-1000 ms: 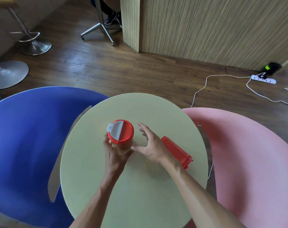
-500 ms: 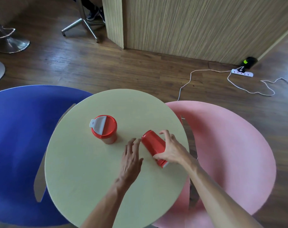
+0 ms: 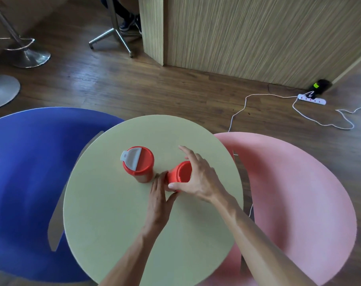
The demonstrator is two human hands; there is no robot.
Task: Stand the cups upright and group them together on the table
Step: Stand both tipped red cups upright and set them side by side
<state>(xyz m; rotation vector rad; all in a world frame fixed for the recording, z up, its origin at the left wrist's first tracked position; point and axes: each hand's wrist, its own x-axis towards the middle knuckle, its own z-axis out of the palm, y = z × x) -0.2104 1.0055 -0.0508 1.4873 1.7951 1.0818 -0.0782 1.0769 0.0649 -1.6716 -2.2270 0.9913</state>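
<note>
A red cup with a red lid and grey flap (image 3: 138,163) stands upright near the middle of the round pale-green table (image 3: 117,219). Just to its right a second red cup (image 3: 179,174) is nearly upright, its red top facing me, slightly tilted. My right hand (image 3: 200,178) wraps around this second cup from the right, thumb on its near side. My left hand (image 3: 159,198) has its fingers against the cup's left and lower side. The lower part of the second cup is hidden by both hands.
A blue chair (image 3: 28,182) sits left of the table and a pink chair (image 3: 295,199) right of it. On the wooden floor beyond lie a white power strip (image 3: 312,99) with cable, stool bases (image 3: 28,56), and a wood-panelled counter (image 3: 247,34).
The second cup lay on its side to the right; both hands have tipped it up and brought it close beside the lidded cup. My left hand had let go of the lidded cup.
</note>
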